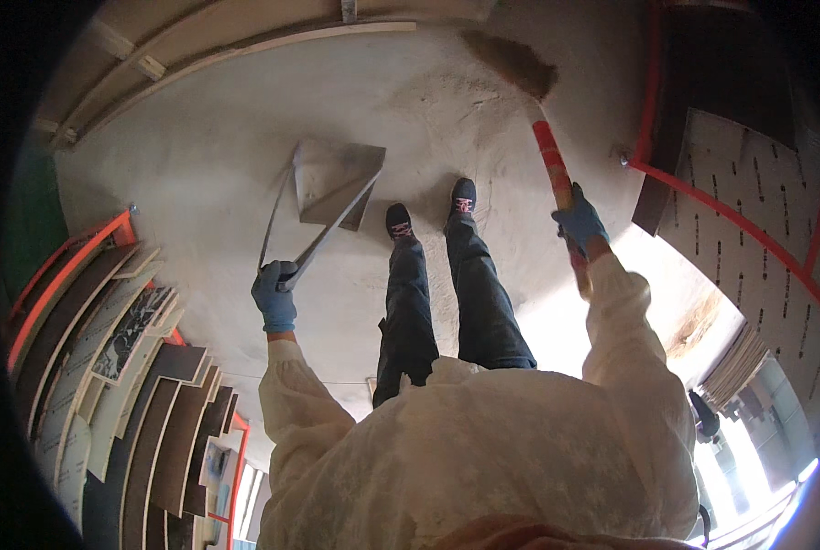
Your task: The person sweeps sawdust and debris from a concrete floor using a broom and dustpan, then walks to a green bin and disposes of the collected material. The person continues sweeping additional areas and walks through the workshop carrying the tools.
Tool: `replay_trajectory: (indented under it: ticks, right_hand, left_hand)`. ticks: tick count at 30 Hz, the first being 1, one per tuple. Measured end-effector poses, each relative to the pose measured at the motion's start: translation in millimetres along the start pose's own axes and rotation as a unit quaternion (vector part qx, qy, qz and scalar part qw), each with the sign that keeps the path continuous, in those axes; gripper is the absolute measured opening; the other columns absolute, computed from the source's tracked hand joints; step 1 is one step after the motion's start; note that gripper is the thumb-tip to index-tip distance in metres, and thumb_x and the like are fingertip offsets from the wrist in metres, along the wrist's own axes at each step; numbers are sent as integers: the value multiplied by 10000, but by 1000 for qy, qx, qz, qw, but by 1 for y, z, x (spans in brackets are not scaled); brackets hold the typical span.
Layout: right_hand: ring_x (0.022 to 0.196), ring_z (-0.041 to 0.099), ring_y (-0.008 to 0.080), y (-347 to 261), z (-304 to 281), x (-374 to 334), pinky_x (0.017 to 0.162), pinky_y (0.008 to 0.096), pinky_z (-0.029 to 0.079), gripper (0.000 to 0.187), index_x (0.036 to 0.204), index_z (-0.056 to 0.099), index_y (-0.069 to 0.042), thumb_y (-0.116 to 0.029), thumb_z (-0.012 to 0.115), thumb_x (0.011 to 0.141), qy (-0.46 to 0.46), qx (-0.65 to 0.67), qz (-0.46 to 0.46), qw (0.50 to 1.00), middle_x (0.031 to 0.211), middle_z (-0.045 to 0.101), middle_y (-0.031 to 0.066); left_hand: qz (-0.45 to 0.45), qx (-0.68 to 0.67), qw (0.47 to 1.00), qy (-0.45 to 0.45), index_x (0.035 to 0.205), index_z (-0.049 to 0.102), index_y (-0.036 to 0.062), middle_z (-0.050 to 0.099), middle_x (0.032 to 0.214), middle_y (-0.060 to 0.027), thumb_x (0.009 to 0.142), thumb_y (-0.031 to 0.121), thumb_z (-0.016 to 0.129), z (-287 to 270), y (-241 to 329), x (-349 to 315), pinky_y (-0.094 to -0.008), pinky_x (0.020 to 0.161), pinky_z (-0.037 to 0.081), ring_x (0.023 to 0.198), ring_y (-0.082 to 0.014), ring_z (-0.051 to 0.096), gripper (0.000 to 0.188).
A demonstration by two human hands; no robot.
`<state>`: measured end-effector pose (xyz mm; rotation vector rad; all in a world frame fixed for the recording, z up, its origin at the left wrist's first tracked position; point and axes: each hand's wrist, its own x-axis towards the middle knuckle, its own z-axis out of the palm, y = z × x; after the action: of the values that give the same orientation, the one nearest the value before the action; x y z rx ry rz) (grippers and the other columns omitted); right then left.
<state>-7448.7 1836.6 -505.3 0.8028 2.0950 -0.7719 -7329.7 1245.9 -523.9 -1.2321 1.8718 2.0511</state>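
A blue glove covers my left hand [274,295], which is wrapped round the dark top of a long metal handle. That handle belongs to a grey dustpan [328,179] resting on the floor ahead and to the left. On the right, my gloved right hand [580,223] grips the red and yellow shaft of a broom [551,156]. The broom's brown bristles [513,62] reach the floor farther ahead, beside a dusty patch [447,101]. My shoes [463,195] stand between the two tools.
Several sheet panels [144,385] stand in an orange rack [71,275] at the left. More boards [721,202] lean behind orange bars [731,215] at the right. A wooden frame [245,41] lies along the far left. Bright light falls on the floor [566,321] at my right.
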Motion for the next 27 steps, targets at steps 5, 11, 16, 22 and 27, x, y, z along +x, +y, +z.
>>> replay_trajectory:
  ticks: [5, 11, 16, 22, 27]
  right_hand:
    - [554, 632, 233, 25, 70, 103, 447, 366, 513, 305, 1000, 506, 14, -28, 676, 749, -52, 286, 83, 953, 711, 621, 119]
    - [747, 651, 260, -12, 212, 62, 651, 363, 518, 387, 1001, 608, -7, -259, 728, 733, -63, 18, -61, 996, 801, 657, 142]
    - [846, 655, 280, -68, 210, -15, 735, 347, 518, 596, 1114, 571, 23, -351, 763, 691, -234, -15, -33, 972, 921, 668, 161]
    - [774, 625, 190, -47, 199, -63, 688, 328, 504, 531, 1126, 555, -28, -295, 745, 709, -119, 111, -111, 980, 915, 648, 108]
    - [630, 624, 187, -7, 131, -84, 551, 343, 529, 564, 1256, 439, -69, -131, 690, 754, -39, 54, -152, 986, 888, 641, 123]
  left_hand:
    - [119, 152, 981, -16, 786, 650, 14, 673, 741, -72, 875, 198, 586, 2, -4, 7, -263, 641, 476, 649, -153, 622, 213]
    - [31, 86, 995, -40, 790, 650, 18, 666, 762, -54, 898, 166, 539, 10, -2, 7, -263, 649, 472, 665, -138, 613, 214]
    - [41, 97, 993, -43, 806, 658, 18, 658, 752, -56, 911, 160, 506, 16, 5, 5, -270, 659, 474, 684, -139, 608, 232]
    - [8, 90, 995, -45, 807, 657, 4, 658, 754, -67, 912, 150, 500, 3, 10, 6, -281, 647, 479, 682, -146, 610, 239]
    - [49, 100, 992, -67, 818, 639, 9, 642, 754, -69, 909, 190, 536, -7, 0, 6, -253, 575, 461, 632, -141, 572, 228]
